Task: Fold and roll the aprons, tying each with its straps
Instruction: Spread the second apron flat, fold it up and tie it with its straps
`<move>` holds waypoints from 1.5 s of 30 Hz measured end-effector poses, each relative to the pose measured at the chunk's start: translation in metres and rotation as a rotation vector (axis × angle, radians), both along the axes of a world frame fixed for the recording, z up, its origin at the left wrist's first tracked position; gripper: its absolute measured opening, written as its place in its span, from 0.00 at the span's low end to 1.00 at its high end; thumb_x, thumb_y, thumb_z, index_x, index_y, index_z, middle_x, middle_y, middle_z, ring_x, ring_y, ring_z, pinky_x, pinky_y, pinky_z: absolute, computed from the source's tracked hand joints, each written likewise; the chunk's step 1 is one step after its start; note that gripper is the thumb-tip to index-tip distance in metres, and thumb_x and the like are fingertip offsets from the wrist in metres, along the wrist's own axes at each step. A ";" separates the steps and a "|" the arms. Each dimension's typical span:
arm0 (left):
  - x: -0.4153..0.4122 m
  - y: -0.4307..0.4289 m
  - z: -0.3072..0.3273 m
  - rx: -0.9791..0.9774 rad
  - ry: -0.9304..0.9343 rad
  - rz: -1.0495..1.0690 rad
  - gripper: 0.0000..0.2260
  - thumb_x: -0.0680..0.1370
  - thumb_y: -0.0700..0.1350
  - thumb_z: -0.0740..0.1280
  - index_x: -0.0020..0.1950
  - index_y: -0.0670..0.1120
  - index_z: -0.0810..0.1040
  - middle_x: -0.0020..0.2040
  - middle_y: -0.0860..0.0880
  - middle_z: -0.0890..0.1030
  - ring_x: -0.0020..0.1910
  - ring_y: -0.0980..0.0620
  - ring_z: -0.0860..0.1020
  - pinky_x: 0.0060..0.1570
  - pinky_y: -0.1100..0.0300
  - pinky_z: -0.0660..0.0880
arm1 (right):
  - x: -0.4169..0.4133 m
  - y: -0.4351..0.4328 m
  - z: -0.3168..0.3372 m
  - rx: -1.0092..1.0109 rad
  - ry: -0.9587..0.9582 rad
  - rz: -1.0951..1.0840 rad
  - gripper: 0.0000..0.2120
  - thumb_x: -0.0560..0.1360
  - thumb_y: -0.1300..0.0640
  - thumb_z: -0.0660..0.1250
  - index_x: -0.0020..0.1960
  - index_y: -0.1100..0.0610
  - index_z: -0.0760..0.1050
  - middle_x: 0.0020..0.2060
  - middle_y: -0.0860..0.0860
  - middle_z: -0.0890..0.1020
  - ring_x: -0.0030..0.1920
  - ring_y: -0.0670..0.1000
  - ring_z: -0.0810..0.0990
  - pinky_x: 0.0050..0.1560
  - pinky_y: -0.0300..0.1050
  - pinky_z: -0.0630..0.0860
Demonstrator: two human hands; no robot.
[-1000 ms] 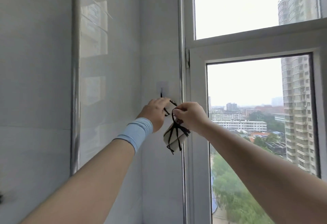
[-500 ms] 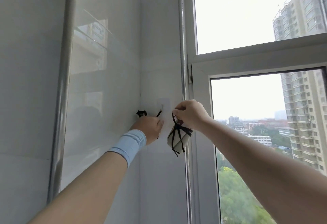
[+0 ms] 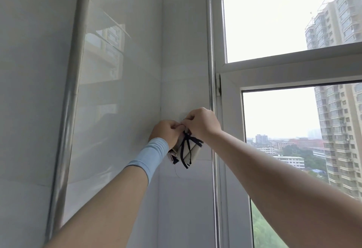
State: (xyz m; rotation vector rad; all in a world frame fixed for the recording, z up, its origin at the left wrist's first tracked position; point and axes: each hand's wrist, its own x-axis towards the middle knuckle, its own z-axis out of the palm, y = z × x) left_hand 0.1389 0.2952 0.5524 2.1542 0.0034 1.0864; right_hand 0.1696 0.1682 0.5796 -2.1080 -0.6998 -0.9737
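- Low in the middle of the frame, both hands meet against the tiled wall (image 3: 121, 90) beside the window frame (image 3: 231, 130).
- Left hand (image 3: 167, 134) and right hand (image 3: 201, 123) are each pinched on a dark strap (image 3: 188, 145), likely to hang it up.
- Just below them dangles the rolled apron (image 3: 193, 152), already tied.
- No readable writing shows.

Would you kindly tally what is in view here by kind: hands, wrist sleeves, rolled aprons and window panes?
Hands: 2, left hand and right hand
Wrist sleeves: 1, light blue sleeve
Rolled aprons: 1, beige bundle tied with dark straps
Window panes: 2, upper pane and lower pane
Total: 6
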 end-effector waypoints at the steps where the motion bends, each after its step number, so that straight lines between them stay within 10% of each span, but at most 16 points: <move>1: 0.002 0.000 0.001 -0.011 -0.005 0.028 0.10 0.75 0.51 0.65 0.36 0.50 0.81 0.36 0.49 0.83 0.39 0.45 0.82 0.43 0.53 0.81 | 0.002 0.001 0.001 0.005 0.011 -0.004 0.07 0.72 0.51 0.72 0.38 0.53 0.83 0.36 0.51 0.83 0.40 0.54 0.81 0.39 0.47 0.79; 8: 0.002 -0.011 0.014 0.073 0.073 0.286 0.18 0.76 0.52 0.62 0.29 0.46 0.75 0.27 0.49 0.75 0.25 0.47 0.71 0.29 0.63 0.69 | 0.001 0.016 0.004 -0.011 0.019 -0.242 0.05 0.72 0.56 0.70 0.38 0.56 0.78 0.39 0.52 0.81 0.38 0.57 0.78 0.34 0.42 0.71; 16: -0.005 -0.012 0.017 0.239 0.175 0.324 0.10 0.74 0.49 0.62 0.39 0.46 0.82 0.36 0.48 0.82 0.35 0.45 0.79 0.37 0.58 0.78 | -0.017 0.021 0.015 -0.192 0.119 -0.410 0.05 0.72 0.63 0.66 0.45 0.54 0.72 0.42 0.53 0.74 0.50 0.56 0.81 0.41 0.43 0.72; 28: 0.019 0.011 -0.054 0.551 -0.357 0.338 0.09 0.75 0.50 0.66 0.48 0.47 0.81 0.52 0.47 0.76 0.53 0.45 0.72 0.53 0.51 0.73 | 0.011 -0.001 -0.080 -0.105 -0.196 -0.109 0.12 0.80 0.53 0.59 0.50 0.59 0.77 0.51 0.54 0.75 0.49 0.57 0.76 0.45 0.48 0.74; 38: -0.011 0.033 -0.070 0.850 -0.065 0.377 0.30 0.77 0.57 0.42 0.74 0.47 0.64 0.76 0.50 0.61 0.76 0.46 0.55 0.73 0.51 0.58 | 0.003 -0.012 -0.100 -0.513 -0.415 -0.357 0.26 0.79 0.43 0.50 0.67 0.57 0.73 0.58 0.51 0.78 0.57 0.57 0.76 0.60 0.53 0.71; 42: -0.023 0.031 -0.064 0.868 0.110 0.351 0.26 0.82 0.57 0.50 0.78 0.50 0.54 0.80 0.52 0.49 0.78 0.50 0.45 0.75 0.52 0.50 | -0.010 -0.017 -0.094 -0.547 -0.329 -0.295 0.27 0.81 0.42 0.53 0.76 0.55 0.62 0.72 0.53 0.68 0.72 0.57 0.64 0.72 0.56 0.60; 45: -0.041 0.023 -0.064 0.808 0.038 0.330 0.22 0.81 0.56 0.53 0.75 0.53 0.62 0.77 0.53 0.58 0.76 0.51 0.54 0.71 0.53 0.60 | -0.027 -0.028 -0.095 -0.422 -0.375 -0.225 0.25 0.80 0.44 0.54 0.75 0.53 0.64 0.75 0.54 0.64 0.75 0.57 0.61 0.73 0.56 0.59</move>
